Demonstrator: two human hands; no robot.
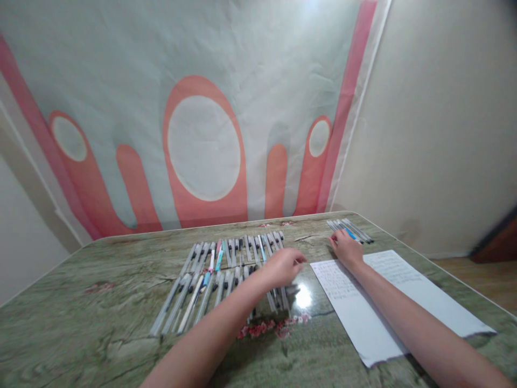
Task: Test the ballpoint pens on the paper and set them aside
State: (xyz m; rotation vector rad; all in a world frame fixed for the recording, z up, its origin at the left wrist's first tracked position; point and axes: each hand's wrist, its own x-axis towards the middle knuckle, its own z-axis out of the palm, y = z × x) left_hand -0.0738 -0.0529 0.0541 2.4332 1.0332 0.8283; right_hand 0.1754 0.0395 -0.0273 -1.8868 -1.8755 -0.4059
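Observation:
My left hand [286, 267] hovers just right of the rows of pens, its fingers loosely bent and a little apart, with nothing visible in them. Beneath it and to its left, several capped pens [191, 304] lie side by side in two rows, most clear-barrelled with dark grips, a few white, pink or blue. My right hand [348, 249] is at the small group of pens [355, 229] near the far right edge. Its fingertips are pinched at the near left of that group, seemingly on a pen, though the hand partly hides it.
An open sheet of paper [388, 302] with handwriting lies under my right forearm. The table [100, 318] has a green marbled top with printed red flowers. Behind its far edge hangs a pale backdrop [258, 70] with orange arches, beside a plain wall [436, 134].

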